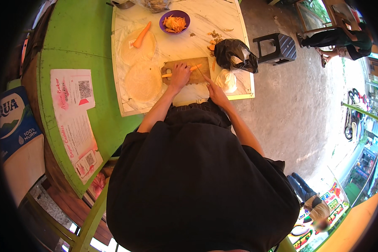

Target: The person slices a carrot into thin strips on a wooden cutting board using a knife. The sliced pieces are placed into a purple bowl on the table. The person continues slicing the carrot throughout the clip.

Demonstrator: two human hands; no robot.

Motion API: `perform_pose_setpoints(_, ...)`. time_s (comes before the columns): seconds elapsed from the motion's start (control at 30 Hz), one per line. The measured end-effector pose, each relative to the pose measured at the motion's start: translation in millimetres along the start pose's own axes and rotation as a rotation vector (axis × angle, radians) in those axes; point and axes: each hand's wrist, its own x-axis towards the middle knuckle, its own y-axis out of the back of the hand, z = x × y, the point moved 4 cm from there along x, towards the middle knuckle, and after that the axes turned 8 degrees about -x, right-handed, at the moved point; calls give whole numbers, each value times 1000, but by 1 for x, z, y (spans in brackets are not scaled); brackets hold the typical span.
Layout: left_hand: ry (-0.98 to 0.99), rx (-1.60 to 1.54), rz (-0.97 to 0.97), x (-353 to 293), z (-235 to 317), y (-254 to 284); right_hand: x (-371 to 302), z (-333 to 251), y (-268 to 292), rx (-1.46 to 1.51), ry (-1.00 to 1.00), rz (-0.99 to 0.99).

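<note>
A wooden cutting board point(203, 63) lies near the table's front edge. On it, my left hand point(180, 76) presses down with fingers closed on a carrot piece point(195, 67), whose orange end shows to the right of the fingertips. Another orange carrot strip point(167, 75) sticks out to the left of that hand. My right hand point(216, 92) grips a knife point(202, 74) by its handle at the board's right edge. The thin blade points up and left toward the carrot. Farther back, a whole peeled carrot point(143, 35) rests on a round pale sheet point(130, 52).
A purple bowl point(162, 27) with carrot strips stands at the back. Carrot peelings point(215, 37) and a black plastic bag point(227, 48) are to the right, near a pale bundle point(227, 80). Beyond the table are a dark stool point(283, 48) and two people.
</note>
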Motion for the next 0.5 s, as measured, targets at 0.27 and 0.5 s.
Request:
perform_pose_setpoints(0.27,93,-118,50,-5,-1,-2,10,6,-31,-6,63,82)
perform_pose_setpoints(0.5,68,-146,104,-6,-2,-1,7,2,-29,-41,-10,-8)
